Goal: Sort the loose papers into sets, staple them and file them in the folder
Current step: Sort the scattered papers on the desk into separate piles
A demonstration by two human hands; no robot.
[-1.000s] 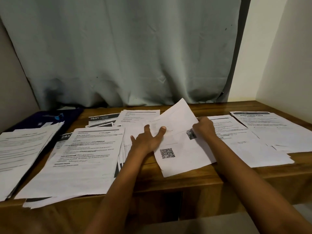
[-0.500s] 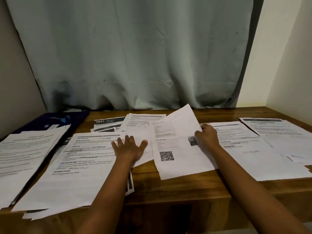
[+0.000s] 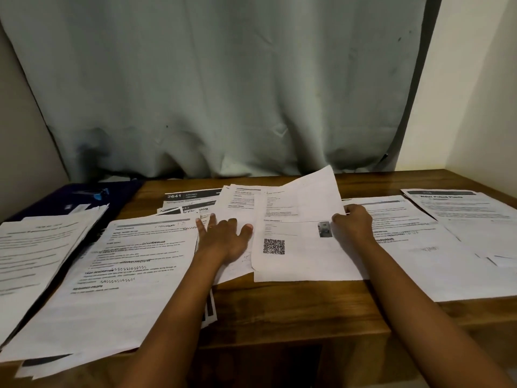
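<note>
- Head view: the left hand (image 3: 223, 239) lies flat in the middle of the frame. Its fingers are spread wide and press down on a white sheet (image 3: 235, 211).
- The right hand (image 3: 352, 225) is just right of the middle. Its fingers are curled round the right edge of the QR code sheet (image 3: 302, 256) and hold it.
- The QR code sheet lies between the two hands on the wooden counter (image 3: 279, 309). Its far half is bent up off the counter.
- More loose papers cover the counter: a left pile (image 3: 36, 256) at the left edge, a big printed page (image 3: 126, 275) beside it, a "2641" page (image 3: 187, 200) behind the left hand, and right pages (image 3: 419, 253) on the right side.
- A dark blue folder (image 3: 56, 203) lies at the far left, partly under the left pile.
- A grey curtain (image 3: 223, 79) hangs behind the counter.
</note>
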